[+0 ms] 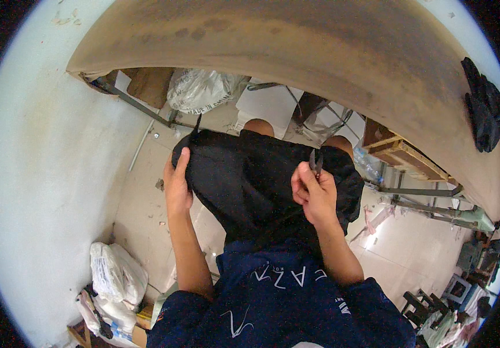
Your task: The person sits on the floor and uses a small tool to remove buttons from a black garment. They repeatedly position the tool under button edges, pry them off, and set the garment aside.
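Black cloth (250, 185) lies spread across my lap, with my bare knees showing past its far side. At its left edge my left hand (177, 182) is closed, thumb on top, gripping the fabric. A narrow pointed strip of the cloth (195, 129) sticks up just beyond that hand. Over the right part of the cloth, my right hand (318, 194) is closed around small thread snips (316, 159). Their dark blades point away from me and stand slightly apart. The lower part of the snips is hidden in my fingers.
Ahead is a table covered in stained brown cloth (296, 43), on metal legs (140, 107). Under it are a white plastic bag (203, 90) and a wooden crate (409, 153). Black gloves or cloth (482, 107) hang right. White sacks (116, 275) stand lower left; a wall rises left.
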The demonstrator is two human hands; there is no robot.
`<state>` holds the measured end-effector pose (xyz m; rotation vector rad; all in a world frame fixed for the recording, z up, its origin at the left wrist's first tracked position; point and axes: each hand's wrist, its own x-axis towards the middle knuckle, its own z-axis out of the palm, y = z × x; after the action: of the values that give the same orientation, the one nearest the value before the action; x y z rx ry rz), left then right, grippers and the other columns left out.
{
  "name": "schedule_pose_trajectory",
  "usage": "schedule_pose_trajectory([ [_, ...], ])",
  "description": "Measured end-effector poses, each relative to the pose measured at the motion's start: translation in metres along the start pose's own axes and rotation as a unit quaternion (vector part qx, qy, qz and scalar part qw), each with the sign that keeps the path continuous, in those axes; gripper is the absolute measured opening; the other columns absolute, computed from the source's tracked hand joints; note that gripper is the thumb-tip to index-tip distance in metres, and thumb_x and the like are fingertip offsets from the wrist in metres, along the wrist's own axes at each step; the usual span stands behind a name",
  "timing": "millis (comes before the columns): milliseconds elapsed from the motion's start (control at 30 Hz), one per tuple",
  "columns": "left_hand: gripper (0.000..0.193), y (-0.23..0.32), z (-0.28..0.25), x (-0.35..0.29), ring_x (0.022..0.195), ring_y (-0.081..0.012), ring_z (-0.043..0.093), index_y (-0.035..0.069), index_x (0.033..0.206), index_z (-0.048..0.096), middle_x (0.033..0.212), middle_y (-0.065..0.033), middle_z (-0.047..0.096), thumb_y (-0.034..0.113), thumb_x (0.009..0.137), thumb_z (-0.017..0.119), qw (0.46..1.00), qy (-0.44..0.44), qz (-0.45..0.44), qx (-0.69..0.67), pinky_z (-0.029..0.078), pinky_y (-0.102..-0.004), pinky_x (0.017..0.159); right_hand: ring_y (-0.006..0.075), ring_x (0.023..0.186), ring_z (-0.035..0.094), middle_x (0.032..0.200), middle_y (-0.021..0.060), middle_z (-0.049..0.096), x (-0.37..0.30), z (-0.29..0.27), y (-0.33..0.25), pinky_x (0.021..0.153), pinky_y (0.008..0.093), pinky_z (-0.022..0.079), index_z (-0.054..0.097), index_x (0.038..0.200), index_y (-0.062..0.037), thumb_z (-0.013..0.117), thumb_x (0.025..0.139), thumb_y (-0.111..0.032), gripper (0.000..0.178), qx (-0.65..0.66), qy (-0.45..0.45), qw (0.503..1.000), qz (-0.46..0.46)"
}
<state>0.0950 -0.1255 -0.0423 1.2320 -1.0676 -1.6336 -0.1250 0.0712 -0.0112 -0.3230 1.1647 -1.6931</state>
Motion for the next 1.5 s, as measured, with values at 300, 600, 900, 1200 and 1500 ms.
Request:
schedule_pose_trajectory([
  [300,0.081,-0.036,-0.002,-0.007,0.136,-0.0349,0.040,-0.008,0.148,0.027,0.148,-0.0283,0.037,0.037,0.093,0.066,0.948,0.008,0.098,0.303,0.028,-0.0384,0.115,0.0137,0.067,0.054,0.096,0.0020,0.066,0.006,-0.038,0.019,0.063,0.0251,0.044,0.064,0.120,-0.0057,0.083,0.077,-0.025,0.050,-0.474,-0.085,0.863,-0.155],
  [600,0.065,-0.017,0.054,-0.072,0.139,-0.0382,0.036,-0.001,0.139,0.041,0.144,-0.0260,0.041,0.019,0.086,0.072,0.843,0.004,0.382,0.379,0.022,-0.0504,0.116,0.0151,0.071,0.063,0.079,0.0059,0.068,0.013,-0.051,0.051,0.068,0.0313,0.052,0.071,0.093,0.0001,0.080,0.081,-0.026,0.030,-0.403,-0.067,0.913,0.019],
  [900,0.037,-0.009,0.075,-0.105,0.095,-0.0176,0.061,0.015,0.103,0.069,0.099,0.0008,0.068,0.027,0.072,0.085,0.812,-0.186,0.398,0.384,0.031,-0.0389,0.094,0.0061,0.060,0.051,0.079,-0.0020,0.059,-0.005,-0.056,0.001,0.049,0.0213,0.037,0.057,0.080,-0.0122,0.081,0.080,-0.017,0.024,0.039,-0.070,0.993,0.083],
  [1200,0.031,0.011,0.102,-0.115,0.061,-0.0113,0.055,0.016,0.095,0.070,0.073,0.0070,0.064,0.024,0.069,0.086,0.836,-0.221,0.405,0.297,0.031,-0.0314,0.075,0.0041,0.060,0.054,0.097,-0.0016,0.064,-0.012,-0.047,0.008,0.043,0.0194,0.038,0.063,0.087,-0.0138,0.083,0.079,-0.020,0.022,0.133,-0.102,0.986,0.011],
  [1500,0.027,0.022,0.113,-0.127,0.053,-0.0068,0.044,0.016,0.096,0.072,0.066,0.0090,0.056,0.016,0.072,0.085,0.866,-0.258,0.316,0.288,0.027,-0.0293,0.069,0.0060,0.073,0.054,0.095,-0.0010,0.061,-0.017,-0.034,-0.007,0.062,0.0219,0.042,0.064,0.088,-0.0108,0.079,0.082,-0.013,0.016,0.079,-0.052,0.994,-0.051],
])
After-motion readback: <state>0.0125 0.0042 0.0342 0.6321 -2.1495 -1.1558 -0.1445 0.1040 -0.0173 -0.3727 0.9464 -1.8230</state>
